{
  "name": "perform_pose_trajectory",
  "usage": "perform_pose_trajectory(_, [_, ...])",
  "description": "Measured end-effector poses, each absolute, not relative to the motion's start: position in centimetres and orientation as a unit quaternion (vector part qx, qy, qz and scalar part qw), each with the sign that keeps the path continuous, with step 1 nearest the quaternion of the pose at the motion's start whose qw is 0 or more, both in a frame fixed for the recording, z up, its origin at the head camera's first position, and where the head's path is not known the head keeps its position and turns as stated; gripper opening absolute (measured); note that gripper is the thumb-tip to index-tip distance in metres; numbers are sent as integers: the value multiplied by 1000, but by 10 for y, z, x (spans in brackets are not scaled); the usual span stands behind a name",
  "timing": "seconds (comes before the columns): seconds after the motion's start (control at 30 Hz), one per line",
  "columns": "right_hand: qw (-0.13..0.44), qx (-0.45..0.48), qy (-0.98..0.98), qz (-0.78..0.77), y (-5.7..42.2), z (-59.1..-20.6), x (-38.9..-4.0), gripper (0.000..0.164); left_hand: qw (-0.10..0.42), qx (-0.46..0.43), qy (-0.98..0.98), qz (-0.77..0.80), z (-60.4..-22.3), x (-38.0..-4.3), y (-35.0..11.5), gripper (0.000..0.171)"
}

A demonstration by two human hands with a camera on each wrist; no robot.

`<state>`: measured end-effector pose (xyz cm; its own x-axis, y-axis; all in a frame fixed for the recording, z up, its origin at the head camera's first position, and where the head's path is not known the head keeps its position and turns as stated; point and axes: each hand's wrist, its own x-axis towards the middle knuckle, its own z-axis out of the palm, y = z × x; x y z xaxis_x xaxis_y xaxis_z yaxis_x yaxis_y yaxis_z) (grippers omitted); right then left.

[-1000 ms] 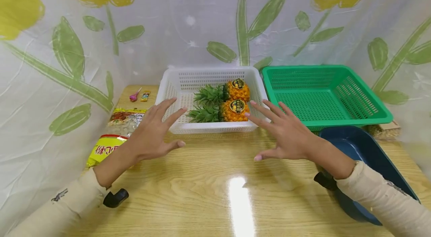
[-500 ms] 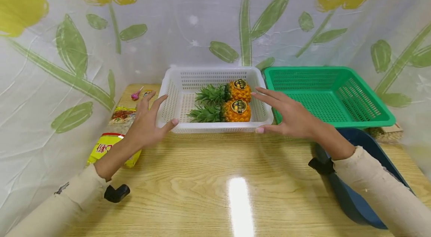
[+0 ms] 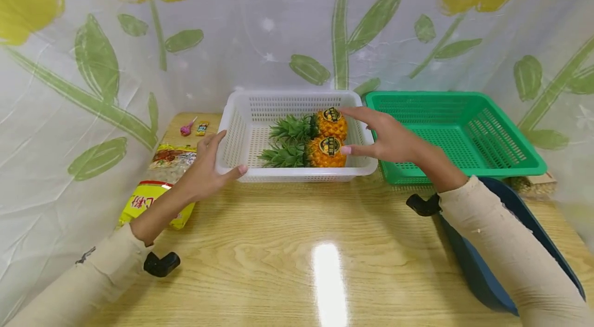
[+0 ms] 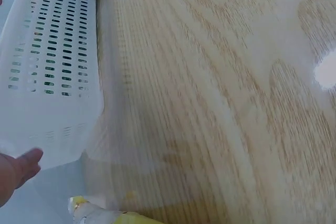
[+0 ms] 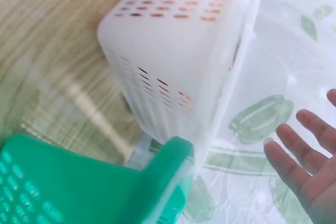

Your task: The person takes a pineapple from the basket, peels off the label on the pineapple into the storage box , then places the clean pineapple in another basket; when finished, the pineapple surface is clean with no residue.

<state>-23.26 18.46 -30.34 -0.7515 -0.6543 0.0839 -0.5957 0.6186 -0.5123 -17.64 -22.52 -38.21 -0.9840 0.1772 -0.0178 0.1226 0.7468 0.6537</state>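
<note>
Two small orange pineapples, a front one (image 3: 322, 160) and a back one (image 3: 337, 129), lie side by side in a white slotted basket (image 3: 297, 174). Their green crowns point left, and each carries a black-and-gold label. My left hand (image 3: 200, 175) is at the basket's left end, thumb by the front corner and fingers along the side. In the left wrist view its thumb (image 4: 23, 169) shows beside the basket wall (image 4: 52, 116). My right hand (image 3: 387, 136) reaches over the basket's right rim, fingers spread, fingertips close to the pineapples. The right wrist view shows those fingers extended (image 5: 310, 166), holding nothing.
A green slotted basket (image 3: 468, 170) stands right of the white one. Nearer on the right is a dark blue tub (image 3: 482, 270), partly under my right sleeve. At left lie a yellow food bag (image 3: 148, 200), a lollipop (image 3: 186, 129) and a small wrapped sweet (image 3: 201, 128).
My left hand has moved left, from over the white basket's front to its left end. My right hand has risen and moved further over the pineapples. Both pineapples stay in place.
</note>
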Motion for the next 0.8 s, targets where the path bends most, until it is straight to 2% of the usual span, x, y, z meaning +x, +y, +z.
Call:
perform_pose_trajectory(0.2, [73, -333, 898, -277, 178, -298, -251, 76, 28, 82, 916, 391, -389, -182, -226, 114])
perform_pose_trajectory(0.33, [96, -314, 900, -287, 175, -296, -262, 76, 41, 75, 906, 414, -390, -183, -226, 116])
perform_pose_trajectory(0.8, [172, -284, 908, -257, 164, -294, -308, 73, 57, 74, 873, 479, -393, -185, -224, 113])
